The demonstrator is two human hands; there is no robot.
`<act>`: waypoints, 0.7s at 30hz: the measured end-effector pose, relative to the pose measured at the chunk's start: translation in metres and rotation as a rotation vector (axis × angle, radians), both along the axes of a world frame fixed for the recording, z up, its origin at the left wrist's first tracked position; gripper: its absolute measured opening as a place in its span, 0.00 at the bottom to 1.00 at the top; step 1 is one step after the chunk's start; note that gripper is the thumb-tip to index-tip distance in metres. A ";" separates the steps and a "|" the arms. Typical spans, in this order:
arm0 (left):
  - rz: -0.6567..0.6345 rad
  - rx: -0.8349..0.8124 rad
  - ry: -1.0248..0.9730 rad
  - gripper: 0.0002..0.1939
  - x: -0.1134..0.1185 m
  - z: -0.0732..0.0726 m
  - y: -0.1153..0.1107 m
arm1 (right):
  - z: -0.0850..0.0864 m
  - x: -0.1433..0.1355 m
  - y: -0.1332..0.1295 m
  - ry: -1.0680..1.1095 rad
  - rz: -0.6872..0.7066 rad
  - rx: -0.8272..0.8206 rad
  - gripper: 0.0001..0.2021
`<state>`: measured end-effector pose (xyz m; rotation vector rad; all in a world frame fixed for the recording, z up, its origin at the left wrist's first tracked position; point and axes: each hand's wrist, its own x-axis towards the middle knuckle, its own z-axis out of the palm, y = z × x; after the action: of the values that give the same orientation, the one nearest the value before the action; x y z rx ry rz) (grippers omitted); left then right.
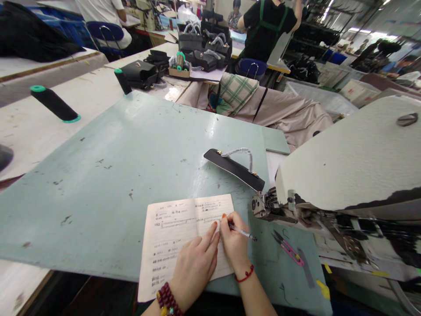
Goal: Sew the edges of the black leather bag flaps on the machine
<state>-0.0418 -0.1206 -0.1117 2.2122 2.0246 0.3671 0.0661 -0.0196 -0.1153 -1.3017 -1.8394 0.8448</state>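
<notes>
An open notebook (pixel 174 237) with handwritten lines on both pages lies at the front edge of the pale green table. My left hand (pixel 196 258) rests flat across its middle, fingers stretched toward the right page. In my right hand (pixel 234 239) a pen (pixel 242 231) is pinched, its barrel slanting down to the right; the tip is hidden by my fingers on the right page. Beyond the notebook sits a black bag flap (pixel 235 169) with a plastic-wrapped handle (pixel 241 150). Pink-handled thread snips (pixel 288 248) lie to the right of my right hand.
A sewing machine (pixel 348 175) takes up the right side. Black thread spools (pixel 55 104) stand at the left, and black handbags (pixel 204 48) are grouped at the back. A checked cloth (pixel 239 90) hangs beyond the table. Other people (pixel 263 33) sit or stand farther off.
</notes>
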 end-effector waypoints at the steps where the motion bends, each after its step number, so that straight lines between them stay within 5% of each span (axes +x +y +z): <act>1: 0.000 0.000 -0.003 0.23 0.000 0.000 0.000 | 0.000 0.000 0.000 -0.002 0.003 -0.002 0.15; 21: -0.003 0.018 0.015 0.22 0.000 0.000 0.000 | -0.001 0.002 -0.001 0.092 -0.036 -0.015 0.15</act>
<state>-0.0417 -0.1205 -0.1120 2.2348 2.0332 0.3706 0.0680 -0.0202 -0.1167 -1.2809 -1.7363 0.8861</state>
